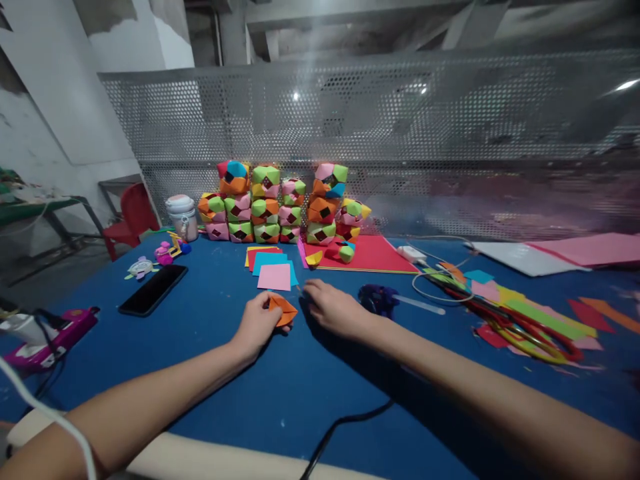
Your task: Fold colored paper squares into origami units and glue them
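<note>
My left hand (257, 325) pinches a folded orange paper piece (283, 311) between thumb and fingers, a little above the blue table (235, 407). To its right, my right hand (330, 308) is low over the table with its fingers curled inward. A faint pale sliver shows at those fingertips, too small to name. Just beyond both hands lie square paper sheets, a pink sheet (274, 277) in front of blue, red and yellow ones. Right of my right hand rests a dark blue glue gun (377, 299) with a clear glue stick (420, 305) protruding.
Stacked folded-paper balls (265, 203) stand along the perforated metal screen (350, 120). Scissors (530, 327) lie among paper scraps at right. A phone (153, 290), a lidded cup (183, 217) and a purple power strip (55, 340) are at left. A black cable (345, 421) crosses the front edge.
</note>
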Tool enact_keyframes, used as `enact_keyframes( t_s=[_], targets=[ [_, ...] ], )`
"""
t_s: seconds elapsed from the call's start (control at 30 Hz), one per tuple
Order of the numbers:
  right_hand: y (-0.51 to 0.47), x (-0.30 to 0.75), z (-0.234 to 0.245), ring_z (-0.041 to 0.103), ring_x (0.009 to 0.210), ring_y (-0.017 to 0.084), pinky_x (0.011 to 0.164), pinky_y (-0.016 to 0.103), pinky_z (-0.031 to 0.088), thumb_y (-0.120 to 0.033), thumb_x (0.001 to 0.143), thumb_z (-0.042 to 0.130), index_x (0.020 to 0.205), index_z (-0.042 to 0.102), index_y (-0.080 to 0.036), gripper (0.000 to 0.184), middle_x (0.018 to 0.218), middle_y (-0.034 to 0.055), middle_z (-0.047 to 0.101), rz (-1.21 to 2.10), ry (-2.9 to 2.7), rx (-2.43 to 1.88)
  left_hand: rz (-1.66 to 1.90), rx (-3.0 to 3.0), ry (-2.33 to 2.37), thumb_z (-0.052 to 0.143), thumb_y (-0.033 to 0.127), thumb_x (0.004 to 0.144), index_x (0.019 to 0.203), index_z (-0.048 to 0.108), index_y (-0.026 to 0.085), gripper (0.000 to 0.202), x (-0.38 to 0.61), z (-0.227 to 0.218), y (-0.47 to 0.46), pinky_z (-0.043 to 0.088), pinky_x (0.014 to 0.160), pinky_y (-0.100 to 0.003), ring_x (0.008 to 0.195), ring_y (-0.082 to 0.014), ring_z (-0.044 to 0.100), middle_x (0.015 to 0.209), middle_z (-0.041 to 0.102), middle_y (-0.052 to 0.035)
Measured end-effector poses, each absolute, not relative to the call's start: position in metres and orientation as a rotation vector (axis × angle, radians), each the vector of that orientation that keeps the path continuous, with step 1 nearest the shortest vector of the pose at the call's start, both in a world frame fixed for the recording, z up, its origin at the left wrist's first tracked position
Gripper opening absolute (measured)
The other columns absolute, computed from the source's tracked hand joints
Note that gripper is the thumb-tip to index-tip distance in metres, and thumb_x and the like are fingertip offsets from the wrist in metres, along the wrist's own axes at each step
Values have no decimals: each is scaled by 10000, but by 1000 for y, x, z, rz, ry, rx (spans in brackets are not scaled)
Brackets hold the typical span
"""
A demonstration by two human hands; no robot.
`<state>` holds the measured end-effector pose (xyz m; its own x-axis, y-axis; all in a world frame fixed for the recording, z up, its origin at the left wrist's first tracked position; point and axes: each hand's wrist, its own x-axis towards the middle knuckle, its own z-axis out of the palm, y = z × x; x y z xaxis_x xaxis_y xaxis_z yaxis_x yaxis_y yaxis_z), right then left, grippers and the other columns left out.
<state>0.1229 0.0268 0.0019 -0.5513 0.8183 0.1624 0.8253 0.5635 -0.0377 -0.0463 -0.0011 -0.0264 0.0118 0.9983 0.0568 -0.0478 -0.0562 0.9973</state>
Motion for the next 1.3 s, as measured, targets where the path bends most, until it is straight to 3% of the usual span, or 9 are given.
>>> enact_keyframes(
  t_s=[0.1,0.2,0.6,0.73,0.9,1.2,1.3],
  targets=[
    [61,108,-3,540,1027,247,817,365,463,-182,861,490,1082,560,-88,251,1220,192,486,-224,-2571,-1584,1249,1224,1118,432,62,656,769,529,122,161,-47,-29,-2,491,471,-224,501,-109,595,622,620,-19],
    [88,104,-8,568,953,197,798,383,482,-293,863,530,1127,528,-119,316,1138,113,544,-339,-2535,-1723,1245,1212,1112,423,49,650,752,523,122,161,-48,-29,-4,496,470,-231,494,-112,595,600,617,-18],
    [81,111,-10,567,957,203,804,386,479,-287,863,531,1123,530,-108,317,1138,123,542,-486,-2541,-1778,1205,1191,1076,417,14,631,740,516,121,183,-48,-33,-3,502,467,-228,512,-115,600,602,610,-23],
    [73,89,-2,534,1032,251,873,392,423,-208,909,423,1036,581,-77,242,1120,186,549,-392,-2627,-1541,1198,1234,1058,427,26,642,767,524,127,187,-49,-35,-5,499,470,-216,503,-104,592,600,604,-10],
    [76,70,-9,565,961,196,798,400,481,-303,877,505,1140,516,-153,303,1142,80,545,-164,-2740,-1338,1179,1345,1080,449,69,675,880,523,142,230,-50,-36,-6,455,401,-174,468,-87,567,639,587,12],
    [88,84,-25,570,949,193,786,395,488,-300,872,515,1143,515,-156,307,1136,78,547,119,-2496,-1451,1131,1589,1266,453,113,702,857,575,142,200,-65,-31,2,356,394,-162,390,-73,459,491,495,57],
    [88,91,-25,569,950,191,788,393,488,-299,873,513,1143,516,-160,303,1140,77,546,223,-2377,-1458,1188,1657,1349,479,107,679,815,615,146,197,-79,-25,12,358,452,-175,450,-76,460,571,552,31]
  ],
)
